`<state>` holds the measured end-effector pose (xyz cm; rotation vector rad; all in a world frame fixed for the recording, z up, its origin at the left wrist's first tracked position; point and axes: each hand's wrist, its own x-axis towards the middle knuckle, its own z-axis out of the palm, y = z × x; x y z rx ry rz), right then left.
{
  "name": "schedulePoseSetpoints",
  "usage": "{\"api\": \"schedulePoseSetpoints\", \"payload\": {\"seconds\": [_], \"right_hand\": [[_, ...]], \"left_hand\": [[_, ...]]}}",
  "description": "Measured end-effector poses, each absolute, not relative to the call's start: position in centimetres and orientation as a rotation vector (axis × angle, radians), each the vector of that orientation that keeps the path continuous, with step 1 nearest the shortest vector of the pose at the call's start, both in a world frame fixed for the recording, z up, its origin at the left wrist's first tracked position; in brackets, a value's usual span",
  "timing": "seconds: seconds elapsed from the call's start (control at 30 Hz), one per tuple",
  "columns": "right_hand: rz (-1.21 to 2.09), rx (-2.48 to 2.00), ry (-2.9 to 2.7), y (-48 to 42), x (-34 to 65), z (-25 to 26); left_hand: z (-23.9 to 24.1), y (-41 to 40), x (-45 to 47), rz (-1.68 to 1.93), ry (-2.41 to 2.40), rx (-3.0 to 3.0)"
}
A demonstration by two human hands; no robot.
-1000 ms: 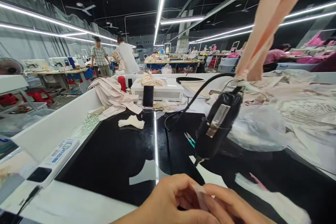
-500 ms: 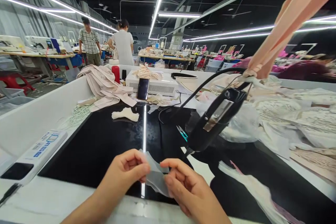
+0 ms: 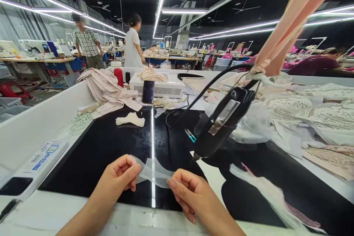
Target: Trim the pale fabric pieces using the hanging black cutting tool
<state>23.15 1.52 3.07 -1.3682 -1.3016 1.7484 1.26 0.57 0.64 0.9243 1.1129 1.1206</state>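
A small piece of sheer white fabric (image 3: 156,171) stretches between my two hands, just above the glossy black work surface (image 3: 91,155). My left hand (image 3: 121,175) pinches its left end between thumb and fingers. The right end is pinched by my right hand (image 3: 188,191). Beyond my right hand hangs a black handheld tool (image 3: 224,121) with a metal plate, its narrow tip pointing down. Under that tip lies a white curved piece (image 3: 214,177). Turquoise thread snips (image 3: 190,135) rest left of the tool.
A peach cloth strip (image 3: 293,25) suspends the tool, whose black cable (image 3: 204,88) loops leftward. Sheer strips (image 3: 265,188) lie to the right, lace pieces (image 3: 298,110) beyond. A cream scrap (image 3: 130,119), a phone (image 3: 148,92) and a white box (image 3: 168,85) stand ahead. Two people are beyond the table.
My hands have moved apart, the left one leftward, and the sheer fabric is now spread wider and flatter between them. In the background, the person in white has turned to the right.
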Motion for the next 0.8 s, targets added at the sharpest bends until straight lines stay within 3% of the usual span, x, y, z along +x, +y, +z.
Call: {"api": "schedulePoseSetpoints", "payload": {"seconds": [0.27, 0.5, 0.8], "right_hand": [[1.915, -1.236, -1.138, 1.0, 23.1, 2.7], [1.906, -1.145, -1.484, 0.6, 23.0, 1.0], [1.482, -1.256, -1.439, 1.2, 24.4, 3.0]], "left_hand": [[0.7, 0.8, 1.6, 1.153, 1.032, 0.828], [0.9, 0.7, 1.8, 1.122, 1.034, 0.944], [1.6, 0.3, 1.6, 1.172, 0.675, 1.355]]}}
